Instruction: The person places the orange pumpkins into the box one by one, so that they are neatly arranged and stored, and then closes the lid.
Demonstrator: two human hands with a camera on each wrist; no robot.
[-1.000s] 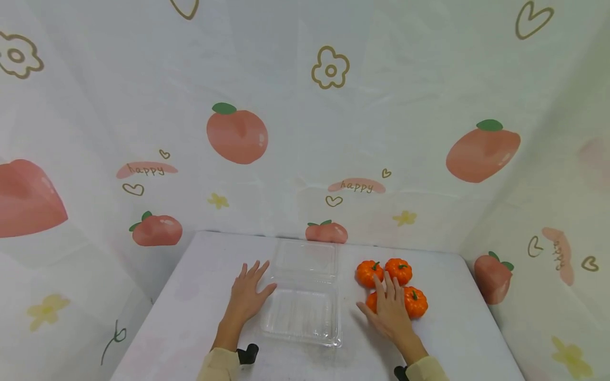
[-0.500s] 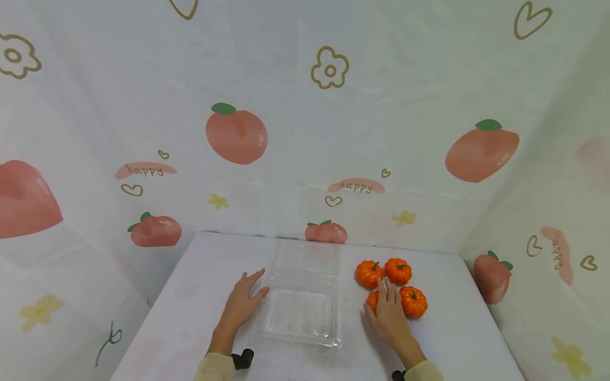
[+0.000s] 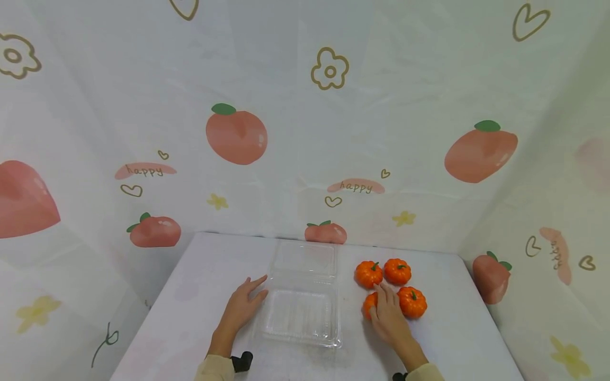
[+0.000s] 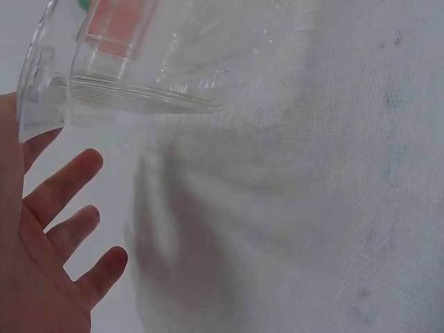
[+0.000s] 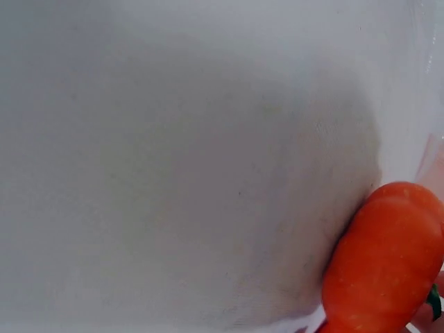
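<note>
Your right hand (image 3: 388, 319) grips a pumpkin (image 5: 385, 260), presumably for control, right of the container (image 3: 297, 315); your relaxed left hand (image 3: 240, 307) flanks its left.

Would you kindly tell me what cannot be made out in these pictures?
Head view: much of the near-left pumpkin, covered by the right hand.
Left wrist view: part of the left hand, cut off by the left edge.
Right wrist view: part of an orange pumpkin, cut off by the bottom edge.
</note>
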